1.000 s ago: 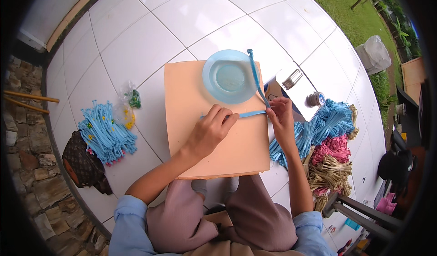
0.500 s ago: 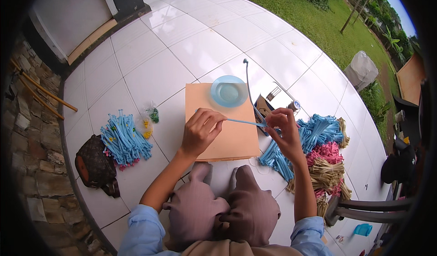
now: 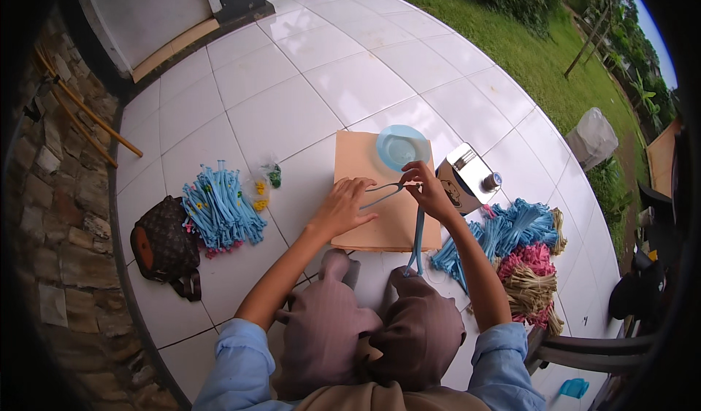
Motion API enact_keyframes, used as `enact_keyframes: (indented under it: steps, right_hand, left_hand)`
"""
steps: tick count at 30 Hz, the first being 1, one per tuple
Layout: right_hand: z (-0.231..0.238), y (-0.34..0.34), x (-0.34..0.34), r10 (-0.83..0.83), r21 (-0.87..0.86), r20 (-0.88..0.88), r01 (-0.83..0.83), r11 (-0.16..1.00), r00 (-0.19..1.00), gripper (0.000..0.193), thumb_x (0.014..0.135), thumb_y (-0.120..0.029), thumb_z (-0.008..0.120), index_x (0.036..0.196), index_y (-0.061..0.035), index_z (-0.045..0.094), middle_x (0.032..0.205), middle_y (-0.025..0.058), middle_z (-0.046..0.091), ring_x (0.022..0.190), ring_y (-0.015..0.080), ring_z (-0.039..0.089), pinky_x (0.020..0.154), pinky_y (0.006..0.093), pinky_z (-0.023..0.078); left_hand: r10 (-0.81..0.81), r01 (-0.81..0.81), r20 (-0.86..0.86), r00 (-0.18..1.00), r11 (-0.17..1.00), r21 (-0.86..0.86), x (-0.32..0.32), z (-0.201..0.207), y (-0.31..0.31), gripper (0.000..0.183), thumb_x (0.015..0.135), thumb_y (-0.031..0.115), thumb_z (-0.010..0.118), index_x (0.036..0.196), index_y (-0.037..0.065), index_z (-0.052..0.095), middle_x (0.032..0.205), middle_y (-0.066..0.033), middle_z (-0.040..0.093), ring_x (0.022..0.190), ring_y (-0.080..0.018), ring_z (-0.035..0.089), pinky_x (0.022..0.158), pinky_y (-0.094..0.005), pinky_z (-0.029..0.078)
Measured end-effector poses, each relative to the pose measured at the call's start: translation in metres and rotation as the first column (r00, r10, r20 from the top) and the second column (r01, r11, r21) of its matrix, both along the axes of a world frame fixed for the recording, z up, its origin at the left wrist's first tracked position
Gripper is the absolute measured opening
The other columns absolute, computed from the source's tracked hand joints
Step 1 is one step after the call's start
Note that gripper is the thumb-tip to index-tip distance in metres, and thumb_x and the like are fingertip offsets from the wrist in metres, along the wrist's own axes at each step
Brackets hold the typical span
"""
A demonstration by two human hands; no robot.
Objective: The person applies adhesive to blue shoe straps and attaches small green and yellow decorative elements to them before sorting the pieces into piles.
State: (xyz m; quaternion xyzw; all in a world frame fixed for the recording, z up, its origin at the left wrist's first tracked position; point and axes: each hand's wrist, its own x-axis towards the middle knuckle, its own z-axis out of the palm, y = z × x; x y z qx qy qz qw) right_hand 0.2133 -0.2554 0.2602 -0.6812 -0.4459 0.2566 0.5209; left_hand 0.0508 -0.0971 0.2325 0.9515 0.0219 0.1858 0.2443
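Note:
A slim blue cord (image 3: 418, 236) runs between my hands above a tan board (image 3: 350, 155). My right hand (image 3: 431, 194) pinches it between thumb and fingers, and its long tail hangs down to my right knee. From that pinch a loop reaches across to my left hand (image 3: 342, 206). There the thumb and fingers are spread, with the loop's two strands meeting them; how they pass behind the fingers is hidden. A translucent blue plate (image 3: 402, 148) rests on the board's far edge, beyond my hands.
Left on the white tiles lie a pile of blue cords (image 3: 223, 210), small bags of yellow and green bits (image 3: 261, 194) and a brown patterned bag (image 3: 164, 247). On the right are a box with a shiny top (image 3: 467, 166), a spool (image 3: 491, 182), and blue, pink and beige bundles (image 3: 529, 265).
The cord was stretched straight between both hands; it now forms a loop, its tail swung from the far side to hang nearer me. My left fingers have spread. The view has shifted.

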Motion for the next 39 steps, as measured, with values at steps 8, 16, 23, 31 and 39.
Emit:
enact_keyframes:
  steps: [8,16,23,31,39]
  right_hand:
    - [0.004,-0.046,-0.005,-0.35,0.1,0.589,0.364,0.926,0.728,0.02,0.075,-0.002,0.06,0.093,-0.0036,0.051,0.095,0.0111,0.052,0.095,0.0273,0.047,0.081,0.0355,0.039]
    - [0.029,-0.165,0.069,-0.74,0.323,0.224,0.668,0.67,0.634,0.033,0.083,-0.002,0.053,0.111,-0.0051,0.036,0.096,0.0114,0.052,0.08,0.0184,0.057,0.065,0.0288,0.045]
    - [-0.072,-0.167,0.119,-0.614,-0.028,0.411,0.683,0.73,0.674,0.102,0.063,-0.048,0.073,0.134,-0.0011,0.017,0.133,0.0221,0.026,0.123,0.0371,0.027,0.102,0.0421,0.024]
    - [-0.071,-0.138,0.135,-0.674,0.16,0.621,0.776,0.61,0.401,0.034,0.07,-0.018,0.068,0.098,-0.0037,0.056,0.093,0.0112,0.052,0.089,0.0306,0.047,0.077,0.0391,0.041]
    - [-0.055,-0.153,0.145,-0.494,0.043,0.586,0.585,0.81,0.642,0.033,0.07,-0.008,0.065,0.101,-0.0026,0.055,0.097,0.0114,0.053,0.091,0.0298,0.047,0.079,0.0357,0.043]
  left_hand:
    - [-0.074,0.071,0.02,0.997,0.987,0.147,0.019,0.003,-0.004,0.03,0.073,0.025,0.067,0.093,0.008,0.052,0.099,-0.0053,0.049,0.097,-0.0226,0.047,0.081,-0.0367,0.039]
    - [-0.41,0.431,0.165,0.897,0.893,-0.127,0.129,0.096,-0.074,0.015,0.083,0.015,0.051,0.09,0.002,0.046,0.087,-0.0112,0.05,0.088,-0.0262,0.05,0.076,-0.0374,0.041]
    - [-0.089,0.083,-0.262,0.961,0.996,-0.035,0.243,-0.008,-0.133,0.051,0.077,0.023,0.062,0.117,0.001,0.039,0.117,-0.0219,0.039,0.11,-0.0359,0.038,0.092,-0.0421,0.036]
    - [-0.057,0.063,-0.083,0.995,0.996,0.063,0.253,-0.041,-0.164,0.078,0.07,0.038,0.068,0.134,0.018,0.027,0.135,-0.0259,0.013,0.124,-0.048,0.01,0.094,-0.0638,0.019]
    - [-0.045,0.093,-0.233,0.971,0.976,0.198,0.258,-0.041,-0.164,0.064,0.068,0.054,0.064,0.126,0.038,0.043,0.141,-0.0175,0.007,0.126,-0.0487,0.002,0.089,-0.0729,0.015]
